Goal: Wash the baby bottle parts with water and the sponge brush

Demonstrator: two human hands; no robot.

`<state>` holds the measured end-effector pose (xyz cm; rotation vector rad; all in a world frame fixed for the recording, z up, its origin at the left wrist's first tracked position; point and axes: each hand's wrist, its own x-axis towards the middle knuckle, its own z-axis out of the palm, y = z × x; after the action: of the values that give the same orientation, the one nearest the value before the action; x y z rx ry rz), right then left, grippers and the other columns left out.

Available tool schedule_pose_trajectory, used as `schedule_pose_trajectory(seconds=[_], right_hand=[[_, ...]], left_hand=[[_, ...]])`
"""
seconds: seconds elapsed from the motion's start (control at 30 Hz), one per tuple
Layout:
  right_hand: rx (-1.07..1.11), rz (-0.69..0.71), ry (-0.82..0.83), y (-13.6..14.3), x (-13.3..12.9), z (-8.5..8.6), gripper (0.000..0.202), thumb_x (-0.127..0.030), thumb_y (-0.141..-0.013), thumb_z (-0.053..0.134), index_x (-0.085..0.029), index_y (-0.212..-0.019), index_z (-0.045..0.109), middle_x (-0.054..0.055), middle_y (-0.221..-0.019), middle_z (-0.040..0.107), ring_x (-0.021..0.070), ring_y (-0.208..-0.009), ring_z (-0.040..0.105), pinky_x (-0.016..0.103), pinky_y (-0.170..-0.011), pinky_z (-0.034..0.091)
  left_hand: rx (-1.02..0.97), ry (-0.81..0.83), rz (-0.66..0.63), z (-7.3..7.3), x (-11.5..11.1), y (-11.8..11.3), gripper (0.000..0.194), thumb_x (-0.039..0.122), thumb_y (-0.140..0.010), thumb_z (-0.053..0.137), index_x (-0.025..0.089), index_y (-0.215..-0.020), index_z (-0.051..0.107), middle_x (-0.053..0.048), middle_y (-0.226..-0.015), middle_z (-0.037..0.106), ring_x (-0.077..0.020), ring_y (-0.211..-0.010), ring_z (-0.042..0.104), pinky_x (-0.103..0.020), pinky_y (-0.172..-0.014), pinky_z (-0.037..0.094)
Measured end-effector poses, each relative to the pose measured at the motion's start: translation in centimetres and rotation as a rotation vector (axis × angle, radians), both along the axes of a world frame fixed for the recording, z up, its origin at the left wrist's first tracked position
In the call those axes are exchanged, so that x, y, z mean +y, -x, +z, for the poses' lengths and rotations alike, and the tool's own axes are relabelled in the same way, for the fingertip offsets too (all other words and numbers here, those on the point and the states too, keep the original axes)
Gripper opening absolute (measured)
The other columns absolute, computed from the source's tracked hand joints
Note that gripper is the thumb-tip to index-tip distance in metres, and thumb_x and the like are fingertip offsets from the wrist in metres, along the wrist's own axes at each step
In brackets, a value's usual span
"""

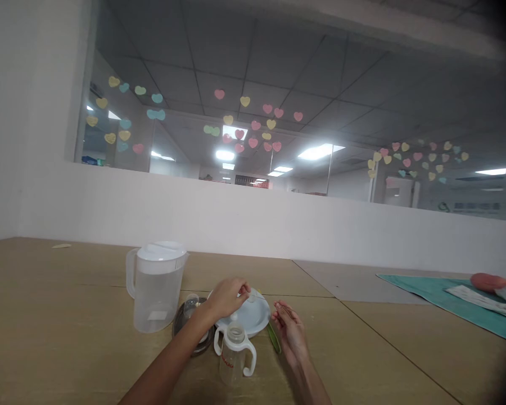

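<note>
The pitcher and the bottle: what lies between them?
In the head view, a dark round item lies between pitcher and bottle, partly covered by the left forearm.

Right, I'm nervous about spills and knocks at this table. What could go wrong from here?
The uncapped two-handled baby bottle stands between the left forearm and the right forearm; a sideways sweep could tip it. The left forearm, seen across the dark dish, might brush the clear dome-shaped cap there. The right hand is close to the green utensil beside the plate and could nudge it.
</note>
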<state>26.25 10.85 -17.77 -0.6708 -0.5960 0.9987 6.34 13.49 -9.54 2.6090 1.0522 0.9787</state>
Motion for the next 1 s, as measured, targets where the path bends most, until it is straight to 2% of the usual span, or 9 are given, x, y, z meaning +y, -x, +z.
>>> schedule_pose_trajectory(seconds=[0.2, 0.3, 0.43, 0.77, 1.0], right_hand=[[0.004, 0.031, -0.014, -0.02, -0.04, 0.11, 0.033, -0.019, -0.049, 0.085, -0.019, -0.075, 0.065, -0.004, -0.074, 0.069, 0.0025, -0.044, 0.048, 0.014, -0.044, 0.047], [0.022, 0.031, -0.008, -0.02, -0.11, 0.27, 0.034, -0.019, -0.047, 0.085, -0.019, -0.074, 0.064, -0.004, -0.075, 0.069, 0.0008, -0.043, 0.044, 0.013, -0.041, 0.044], [0.045, 0.013, 0.007, 0.11, -0.24, 0.49, 0.037, -0.018, -0.043, 0.086, -0.018, -0.073, 0.064, -0.006, -0.073, 0.069, -0.0007, -0.04, 0.039, 0.012, -0.038, 0.04], [-0.06, 0.015, 0.026, 0.31, -0.5, 0.44, 0.033, -0.02, -0.051, 0.083, -0.017, -0.079, 0.066, 0.001, -0.077, 0.072, -0.0006, -0.037, 0.036, 0.013, -0.035, 0.035], [-0.085, 0.064, 0.002, 0.74, -0.63, 0.6, 0.031, -0.021, -0.05, 0.084, -0.014, -0.076, 0.068, 0.001, -0.07, 0.07, -0.0011, -0.036, 0.033, 0.013, -0.034, 0.034]], left_hand=[[0.011, -0.004, 0.019, 0.05, 0.16, 0.16, 0.019, 0.024, -0.084, 0.048, 0.02, -0.094, 0.063, -0.004, -0.093, 0.069, -0.0176, -0.086, 0.061, -0.025, -0.076, 0.043], [0.025, -0.009, 0.026, 0.01, -0.01, 0.15, 0.024, 0.022, -0.085, 0.046, 0.02, -0.102, 0.063, -0.004, -0.092, 0.069, -0.0185, -0.085, 0.062, -0.026, -0.076, 0.042], [0.059, -0.015, 0.017, 0.09, -0.31, -0.04, 0.022, 0.025, -0.086, 0.046, 0.02, -0.092, 0.066, -0.005, -0.089, 0.069, -0.0189, -0.085, 0.061, -0.026, -0.076, 0.042], [0.083, -0.041, 0.025, 0.36, -0.24, 0.07, 0.026, 0.026, -0.088, 0.043, 0.02, -0.094, 0.068, -0.006, -0.092, 0.069, -0.0199, -0.089, 0.06, -0.027, -0.078, 0.041], [0.112, -0.061, -0.023, 0.13, -0.44, -0.39, 0.027, 0.024, -0.09, 0.041, 0.021, -0.093, 0.068, -0.005, -0.098, 0.069, -0.0196, -0.091, 0.06, -0.028, -0.081, 0.042]])
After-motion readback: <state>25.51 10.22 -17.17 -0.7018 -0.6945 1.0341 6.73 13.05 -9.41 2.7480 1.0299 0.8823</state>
